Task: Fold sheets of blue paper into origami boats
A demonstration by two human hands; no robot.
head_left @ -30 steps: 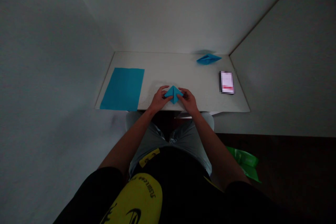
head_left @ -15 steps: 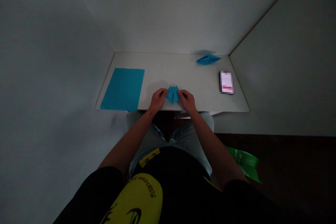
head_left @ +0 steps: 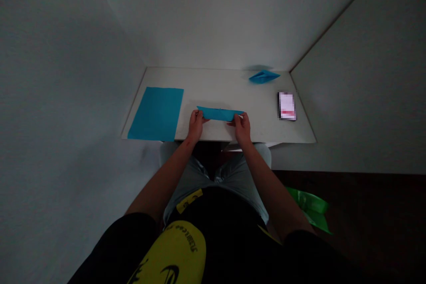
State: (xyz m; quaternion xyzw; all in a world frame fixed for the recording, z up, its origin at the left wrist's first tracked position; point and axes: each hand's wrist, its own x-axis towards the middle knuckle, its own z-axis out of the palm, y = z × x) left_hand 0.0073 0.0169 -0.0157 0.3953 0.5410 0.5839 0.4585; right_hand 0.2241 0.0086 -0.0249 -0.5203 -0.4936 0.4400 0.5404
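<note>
A long, narrow folded blue paper boat [head_left: 218, 114] is stretched sideways between my two hands, above the front of the white table [head_left: 213, 86]. My left hand [head_left: 196, 123] pinches its left end, thumb on the near side. At the other end my right hand [head_left: 242, 127] grips it the same way. Its far side and underside are hidden.
A flat blue sheet of paper [head_left: 156, 113] lies at the table's left. Another blue paper boat [head_left: 264, 76] sits at the back right, with a blurred phone [head_left: 286, 106] in front of it. Walls enclose the table. Something green [head_left: 311, 207] is on the floor at right.
The folded paper has gone from a compact diamond with a slit to a long, narrow shape. Both hands have moved apart with its ends.
</note>
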